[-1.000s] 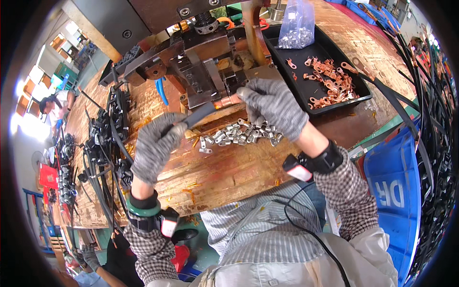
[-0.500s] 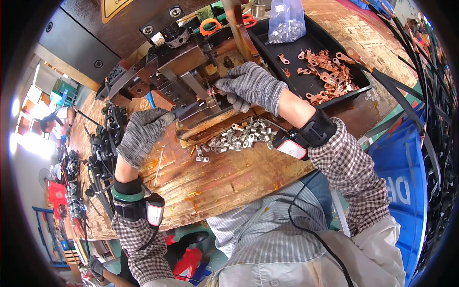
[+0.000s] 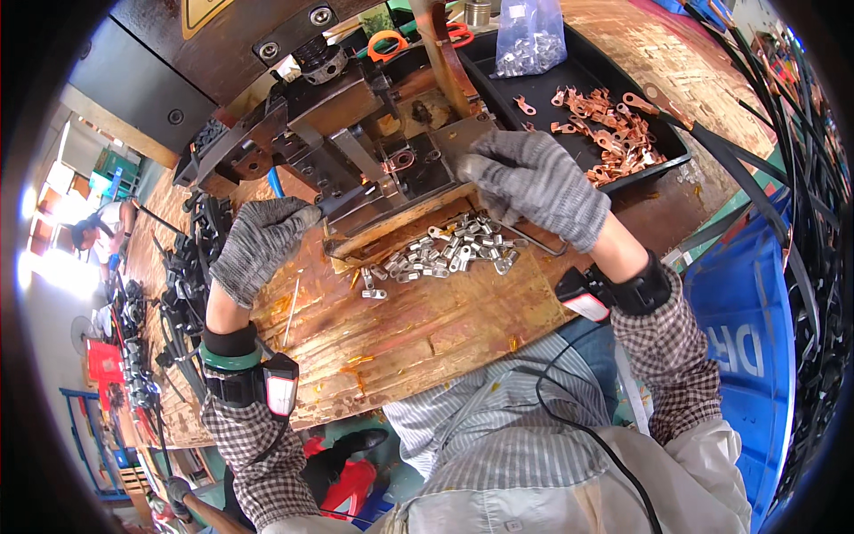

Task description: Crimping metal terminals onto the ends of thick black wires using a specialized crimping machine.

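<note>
In a grey knit glove, my left hand (image 3: pixel 262 247) pinches a dark, flat piece that looks like a cable end (image 3: pixel 343 201). This piece reaches over the front left of the metal die block (image 3: pixel 405 182) of a press. A copper ring lug (image 3: pixel 399 161) lies in the die. My right hand (image 3: pixel 541 185), gloved alike, hovers at the right end of the die, apart from the lug. Its fingers are loosely bent and spread, and I see nothing between them. Silvery metal lugs (image 3: pixel 454 249) lie heaped on the bench just in front of the die.
Behind my right hand, a black tray (image 3: pixel 569 165) holds copper lugs (image 3: pixel 614 133) and a clear bag of silvery parts (image 3: pixel 531 44). Black cables (image 3: pixel 200 258) lie at the left. A blue crate (image 3: pixel 743 303) stands at the right. The press body (image 3: pixel 151 80) overhangs the upper left.
My right hand has drawn back from the die toward the right and nearer to me, uncovering the copper lug. My left hand stays nearly in place, still pinching the dark piece.
</note>
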The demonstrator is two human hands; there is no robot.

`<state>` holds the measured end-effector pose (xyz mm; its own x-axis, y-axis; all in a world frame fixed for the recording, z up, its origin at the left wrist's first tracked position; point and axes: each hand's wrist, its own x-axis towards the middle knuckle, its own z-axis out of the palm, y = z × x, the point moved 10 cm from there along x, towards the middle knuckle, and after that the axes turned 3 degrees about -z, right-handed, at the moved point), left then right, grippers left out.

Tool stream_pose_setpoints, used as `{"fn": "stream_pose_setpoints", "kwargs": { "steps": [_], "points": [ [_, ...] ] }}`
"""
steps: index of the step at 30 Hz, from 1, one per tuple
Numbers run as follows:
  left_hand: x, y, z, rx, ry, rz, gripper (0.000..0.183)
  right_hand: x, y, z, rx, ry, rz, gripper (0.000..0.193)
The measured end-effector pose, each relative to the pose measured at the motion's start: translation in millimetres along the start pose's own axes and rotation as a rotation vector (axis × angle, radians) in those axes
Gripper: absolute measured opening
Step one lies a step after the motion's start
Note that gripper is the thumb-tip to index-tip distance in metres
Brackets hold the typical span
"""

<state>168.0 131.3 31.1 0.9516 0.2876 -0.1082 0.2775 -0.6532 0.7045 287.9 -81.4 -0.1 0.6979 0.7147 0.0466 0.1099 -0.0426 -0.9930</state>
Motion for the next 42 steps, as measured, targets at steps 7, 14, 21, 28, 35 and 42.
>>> {"fn": "stream_pose_setpoints", "kwargs": {
  "steps": [7, 14, 21, 28, 35, 42],
  "points": [
    [0, 1, 3, 0.036, -0.023, 0.020, 0.022, -38, 6, -40, -0.304, 0.106, -0.115, 0.027],
    [2, -4, 1, 0.005, -0.025, -0.046, 0.025, -61, 31, -34, -1.061, 0.114, -0.207, 0.024],
    [-21, 7, 13, -0.099, -0.061, -0.036, 0.024, -61, 51, -17, -1.319, 0.045, -0.128, 0.025],
    [-78, 11, 48, -0.005, -0.028, 0.041, 0.020, -43, 71, 4, -1.562, -0.079, -0.135, 0.021],
    [-85, 20, 52, 0.064, 0.032, 0.114, 0.018, -74, 31, -20, -1.228, -0.053, -0.112, 0.020],
    [-85, 16, 60, 0.149, 0.063, 0.199, 0.018, -81, -22, -22, 0.066, 0.067, -0.098, 0.017]
  ]
}}
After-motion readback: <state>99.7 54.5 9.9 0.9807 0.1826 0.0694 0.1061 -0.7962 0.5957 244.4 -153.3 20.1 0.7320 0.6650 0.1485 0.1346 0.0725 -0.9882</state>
